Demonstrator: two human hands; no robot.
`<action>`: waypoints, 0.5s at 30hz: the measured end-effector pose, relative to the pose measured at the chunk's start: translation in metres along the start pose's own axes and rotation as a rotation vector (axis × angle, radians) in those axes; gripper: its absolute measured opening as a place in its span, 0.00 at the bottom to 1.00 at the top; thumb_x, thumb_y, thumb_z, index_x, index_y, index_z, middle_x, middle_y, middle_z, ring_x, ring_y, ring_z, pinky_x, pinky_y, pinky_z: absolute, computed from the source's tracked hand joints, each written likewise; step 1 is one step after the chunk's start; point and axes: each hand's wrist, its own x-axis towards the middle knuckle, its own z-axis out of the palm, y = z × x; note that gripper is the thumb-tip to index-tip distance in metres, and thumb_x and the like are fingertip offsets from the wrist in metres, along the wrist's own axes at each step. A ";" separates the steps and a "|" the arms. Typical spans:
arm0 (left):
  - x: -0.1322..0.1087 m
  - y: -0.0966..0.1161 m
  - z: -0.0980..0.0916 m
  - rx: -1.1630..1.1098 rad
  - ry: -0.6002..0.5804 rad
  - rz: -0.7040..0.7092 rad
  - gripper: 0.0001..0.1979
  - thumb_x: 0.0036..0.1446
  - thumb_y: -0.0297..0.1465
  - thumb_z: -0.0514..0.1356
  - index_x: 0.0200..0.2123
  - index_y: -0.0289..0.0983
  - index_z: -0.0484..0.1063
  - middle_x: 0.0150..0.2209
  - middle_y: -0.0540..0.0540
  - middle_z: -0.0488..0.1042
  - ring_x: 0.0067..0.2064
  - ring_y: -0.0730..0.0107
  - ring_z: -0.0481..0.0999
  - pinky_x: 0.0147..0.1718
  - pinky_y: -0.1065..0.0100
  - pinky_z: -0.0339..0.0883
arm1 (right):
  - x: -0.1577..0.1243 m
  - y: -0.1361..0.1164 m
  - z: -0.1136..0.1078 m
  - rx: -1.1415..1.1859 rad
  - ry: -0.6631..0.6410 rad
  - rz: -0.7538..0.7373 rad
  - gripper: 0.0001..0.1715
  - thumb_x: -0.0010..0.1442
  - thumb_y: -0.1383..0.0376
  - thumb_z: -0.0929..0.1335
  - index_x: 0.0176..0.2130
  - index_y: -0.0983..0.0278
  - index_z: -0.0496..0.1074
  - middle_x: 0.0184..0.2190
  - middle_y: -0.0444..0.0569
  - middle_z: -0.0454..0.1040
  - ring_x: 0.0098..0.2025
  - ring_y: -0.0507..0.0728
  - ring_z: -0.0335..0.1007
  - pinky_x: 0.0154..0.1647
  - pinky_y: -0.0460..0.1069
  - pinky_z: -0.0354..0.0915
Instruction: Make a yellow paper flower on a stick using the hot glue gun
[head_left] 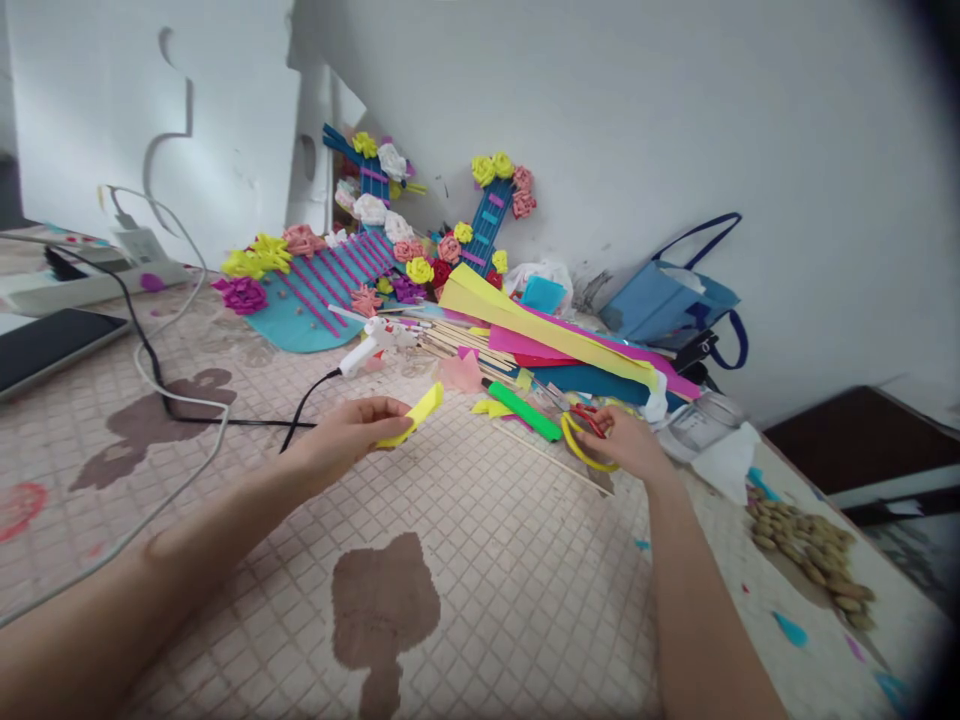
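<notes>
Flowers (pixel 266 255) of bunched paper already trim the blue panel (pixel 289 325), seemingly finished; just beside it a white glue gun (pixel 361 352) lies on the counter (pixel 525 560). The left hand (pixel 356 425) has its grip pinched on a folded yellow strip (pixel 424 408), apparently still unworked beyond folding. Rightmost, the right hand (pixel 634 440) is at red-handled scissors (pixel 587 418); whether its grip is clamped on them, I cannot tell.

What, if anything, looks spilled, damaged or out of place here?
Apparent peanuts lie loose on the right of the table, odd beside craft scraps. Its dark patches could be damage or print; I cannot tell.
</notes>
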 end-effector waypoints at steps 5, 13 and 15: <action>-0.011 0.003 0.015 -0.106 -0.078 -0.112 0.12 0.46 0.33 0.67 0.33 0.34 0.73 0.27 0.52 0.69 0.28 0.79 0.66 0.28 0.76 0.59 | 0.000 -0.004 0.000 0.055 0.038 -0.088 0.16 0.48 0.54 0.70 0.32 0.63 0.70 0.28 0.48 0.74 0.30 0.57 0.69 0.30 0.50 0.60; -0.017 0.002 0.025 -0.292 -0.109 -0.225 0.13 0.47 0.30 0.68 0.34 0.35 0.69 0.29 0.52 0.69 0.30 0.80 0.67 0.30 0.76 0.60 | -0.046 -0.127 0.027 0.949 -0.194 -0.312 0.19 0.58 0.56 0.66 0.48 0.59 0.64 0.40 0.47 0.69 0.25 0.48 0.62 0.23 0.45 0.61; -0.017 0.001 0.026 -0.354 -0.137 -0.262 0.11 0.47 0.29 0.68 0.32 0.35 0.69 0.28 0.52 0.69 0.29 0.80 0.67 0.30 0.75 0.61 | -0.055 -0.144 0.039 1.086 -0.292 -0.383 0.29 0.55 0.59 0.70 0.54 0.54 0.59 0.50 0.49 0.63 0.28 0.47 0.63 0.27 0.45 0.64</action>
